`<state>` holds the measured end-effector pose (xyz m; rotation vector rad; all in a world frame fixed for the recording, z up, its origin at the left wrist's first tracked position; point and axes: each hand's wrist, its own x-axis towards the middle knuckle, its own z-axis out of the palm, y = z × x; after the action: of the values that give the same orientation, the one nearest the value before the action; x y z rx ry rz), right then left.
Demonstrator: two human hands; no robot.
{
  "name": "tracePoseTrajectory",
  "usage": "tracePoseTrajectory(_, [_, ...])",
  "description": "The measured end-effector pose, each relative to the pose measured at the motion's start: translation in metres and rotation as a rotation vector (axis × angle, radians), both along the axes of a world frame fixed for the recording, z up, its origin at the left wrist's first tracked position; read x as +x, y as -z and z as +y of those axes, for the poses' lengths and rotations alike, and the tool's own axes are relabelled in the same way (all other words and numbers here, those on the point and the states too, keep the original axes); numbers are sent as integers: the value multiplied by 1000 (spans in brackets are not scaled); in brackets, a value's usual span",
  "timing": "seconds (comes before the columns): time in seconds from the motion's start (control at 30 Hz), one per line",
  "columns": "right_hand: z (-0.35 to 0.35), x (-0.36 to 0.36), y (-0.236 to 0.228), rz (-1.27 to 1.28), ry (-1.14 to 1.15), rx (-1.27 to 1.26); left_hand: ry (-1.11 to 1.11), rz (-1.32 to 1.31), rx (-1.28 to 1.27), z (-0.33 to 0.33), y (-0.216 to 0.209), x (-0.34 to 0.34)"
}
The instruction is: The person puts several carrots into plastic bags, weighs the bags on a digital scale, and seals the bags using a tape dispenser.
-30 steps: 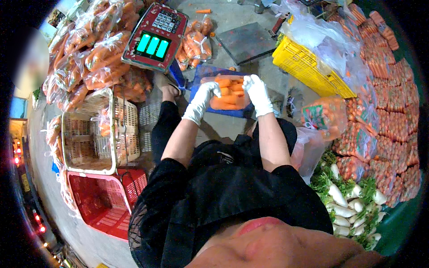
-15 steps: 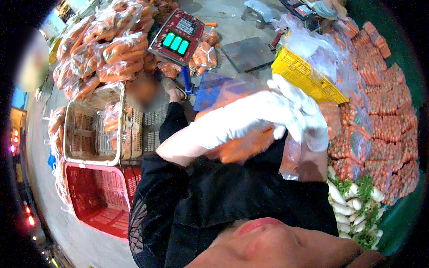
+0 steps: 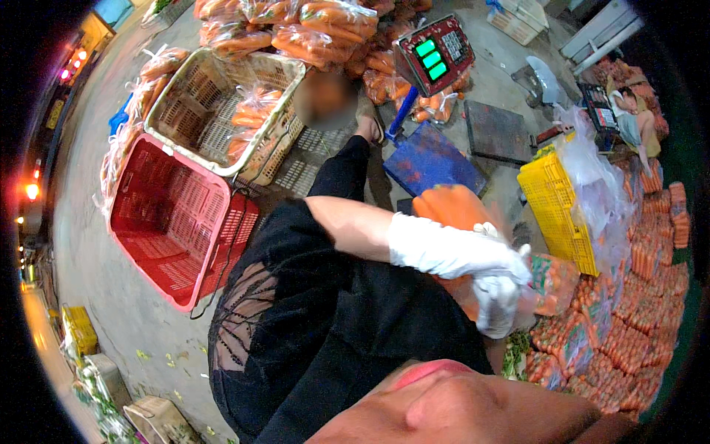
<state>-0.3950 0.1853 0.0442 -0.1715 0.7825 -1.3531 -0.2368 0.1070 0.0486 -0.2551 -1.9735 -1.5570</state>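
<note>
- Hands: two, white gloves, bunched together at right of the torso. Right hand (image 3: 494, 305) curled round plastic at the bag's right side. Left hand (image 3: 510, 265) crosses just above it, fingers bent; blurred, cannot tell whether it grips.
- Carrot bag (image 3: 450, 206): one, clear plastic, held up in front of the torso, nearer the body than the blue platform. Left glove covers its middle; orange shows above and below. Carrots inside: blurred, cannot count.
- Bag direction: long axis looks upper left to lower right, full end upper left; mouth end hidden among the gloves.
- Scale display (image 3: 435, 55): one, red, lit green, on one blue post (image 3: 403, 115).
- Blue platform (image 3: 433, 159): one, on floor (image 3: 140, 314), below the display.
- Dark plate (image 3: 495, 133): one, right of the platform.
- White crate (image 3: 279, 148): one at left, two small bags (image 3: 255, 107) made out inside.
- Red crate (image 3: 163, 244): one, just beside it.
- Yellow crate (image 3: 555, 211): one at right, loose plastic (image 3: 592, 163) over it.
- Carrot piles: two big ones, bagged pile (image 3: 310, 37) top, stacked pile (image 3: 617, 325) right; too many to count.
</note>
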Motion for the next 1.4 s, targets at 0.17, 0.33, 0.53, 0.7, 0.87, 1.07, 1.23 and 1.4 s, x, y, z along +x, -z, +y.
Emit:
tracePoseTrajectory(0.17, [-25,14,51,-587,-183,-400,37,-67,357,-31,18,37])
tracePoseTrajectory(0.33, [20,-2,82,-75,-99,16,-24,-494,866,-41,48,43])
tracePoseTrajectory(0.53, [50,-20,82,206,116,-209,-65,-156,1493,-50,64,20])
tracePoseTrajectory(0.7, [37,-26,50,-1400,403,-176,110,-7,1539,-72,26,32])
tracePoseTrajectory(0.87, [34,-30,45,267,193,-268,280,-167,1324,-34,-5,6])
tracePoseTrajectory(1.07, [69,-24,78,1039,-373,-262,-280,-80,2033,-154,71,-8])
tracePoseTrajectory(1.23, [41,-11,98,91,-416,-573,130,-49,1784,-141,86,11])
tracePoseTrajectory(1.4, [11,12,80,-274,-372,-427,73,-423,944,-69,13,24])
